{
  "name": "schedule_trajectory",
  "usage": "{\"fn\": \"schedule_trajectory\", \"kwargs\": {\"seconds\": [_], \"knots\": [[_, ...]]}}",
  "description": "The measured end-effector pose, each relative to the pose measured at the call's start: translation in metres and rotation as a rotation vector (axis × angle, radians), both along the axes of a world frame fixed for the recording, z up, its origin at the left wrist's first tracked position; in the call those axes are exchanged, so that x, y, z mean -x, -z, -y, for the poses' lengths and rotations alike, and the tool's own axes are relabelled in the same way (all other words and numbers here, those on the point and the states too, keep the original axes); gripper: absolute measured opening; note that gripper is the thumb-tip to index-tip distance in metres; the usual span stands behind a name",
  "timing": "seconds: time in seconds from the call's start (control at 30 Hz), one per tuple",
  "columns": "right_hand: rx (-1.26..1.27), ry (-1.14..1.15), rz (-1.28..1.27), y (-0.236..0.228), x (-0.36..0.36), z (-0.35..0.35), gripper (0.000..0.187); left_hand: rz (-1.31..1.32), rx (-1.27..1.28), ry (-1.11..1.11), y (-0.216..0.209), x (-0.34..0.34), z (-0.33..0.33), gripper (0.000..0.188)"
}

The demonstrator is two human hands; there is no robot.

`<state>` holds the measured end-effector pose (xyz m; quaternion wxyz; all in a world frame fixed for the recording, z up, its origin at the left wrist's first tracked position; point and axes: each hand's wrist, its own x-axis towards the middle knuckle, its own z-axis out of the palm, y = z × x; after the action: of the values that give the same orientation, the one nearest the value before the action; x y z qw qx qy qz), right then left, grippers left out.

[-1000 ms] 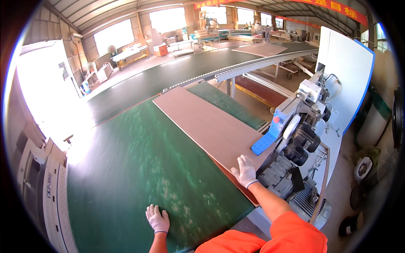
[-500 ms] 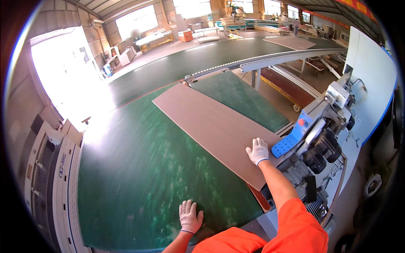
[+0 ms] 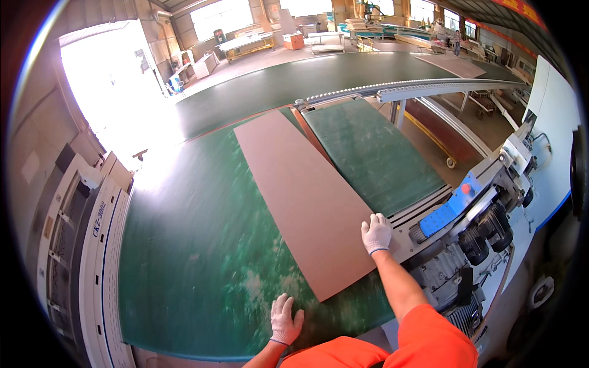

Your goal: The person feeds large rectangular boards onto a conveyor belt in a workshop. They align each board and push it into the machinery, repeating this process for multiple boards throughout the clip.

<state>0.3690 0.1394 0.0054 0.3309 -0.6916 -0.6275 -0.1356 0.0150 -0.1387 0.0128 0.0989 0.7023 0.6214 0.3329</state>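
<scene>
A long brown board [image 3: 300,190] lies flat on the worn green belt [image 3: 190,245], running from the near right toward the far middle. My right hand [image 3: 375,233], in a white glove, presses palm down on the board's right edge near its close end, fingers apart. Flat on the green belt just ahead of my body rests my left hand [image 3: 285,319], also gloved, a short way left of the board's near corner and holding nothing. Orange sleeves show at the bottom.
A second green belt [image 3: 374,153] lies to the right of the board. A machine with a blue housing [image 3: 451,208] and motors stands at the right. A white cabinet [image 3: 92,245] borders the belt's left. Further conveyors and tables fill the hall behind.
The board now lies further onto the near belt and more to the left in view. My right hand stayed on its edge; my left hand remains flat on the belt.
</scene>
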Motion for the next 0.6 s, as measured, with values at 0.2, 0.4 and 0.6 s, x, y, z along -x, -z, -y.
{"fn": "schedule_trajectory", "kwargs": {"seconds": [0.2,0.4,0.6], "knots": [[-0.013,0.008,-0.238,-0.008,0.167,-0.008,0.017,0.061,-0.023,-0.029,-0.014,0.04,0.047,0.056],[0.712,-0.833,-0.882,-0.044,0.376,0.013,0.06,-0.085,0.017,0.126,-0.009,0.074,0.036,0.059],[0.437,-0.871,-0.068,-0.021,0.393,0.124,0.055,-0.24,-0.032,0.119,0.001,0.13,0.029,0.059]]}}
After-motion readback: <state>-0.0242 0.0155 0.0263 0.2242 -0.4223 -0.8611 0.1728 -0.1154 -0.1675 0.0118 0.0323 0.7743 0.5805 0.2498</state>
